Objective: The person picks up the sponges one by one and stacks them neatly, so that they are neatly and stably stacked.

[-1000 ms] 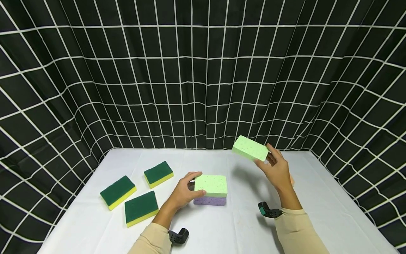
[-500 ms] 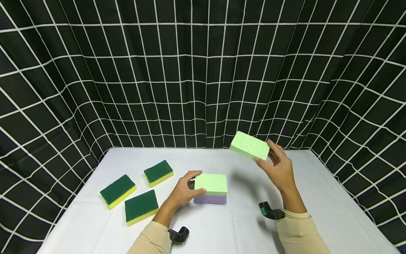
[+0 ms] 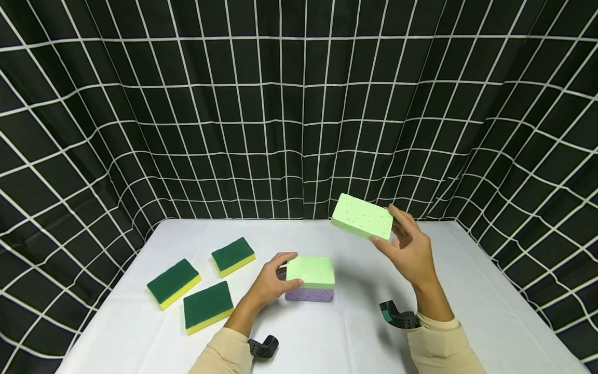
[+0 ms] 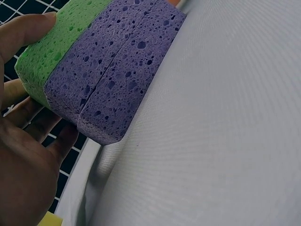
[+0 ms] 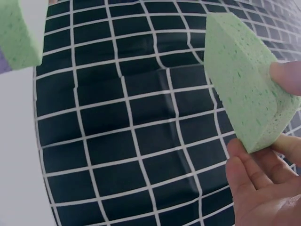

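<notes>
Near the middle of the white table, a green sponge (image 3: 310, 270) lies on top of purple sponges (image 3: 309, 295). The left wrist view shows two purple layers (image 4: 113, 70) under the green one. My left hand (image 3: 270, 283) grips the left end of this stack, thumb at the front and fingers behind. To the right, my right hand (image 3: 411, 254) holds a second green sponge (image 3: 362, 217) in the air by its right end, tilted with its left end higher. In the right wrist view the thumb (image 5: 287, 77) presses one face while fingers support the opposite side.
Three yellow sponges with dark green scouring tops (image 3: 174, 283) lie on the left of the table (image 3: 355, 332). A black curtain with a white grid (image 3: 299, 104) hangs behind and at both sides. Each wrist wears a black camera mount (image 3: 263, 347).
My right hand has risen slightly and shifted a little left with the green sponge. A small orange patch seen beside the right wrist earlier is now hidden. My left hand stays on the stack.
</notes>
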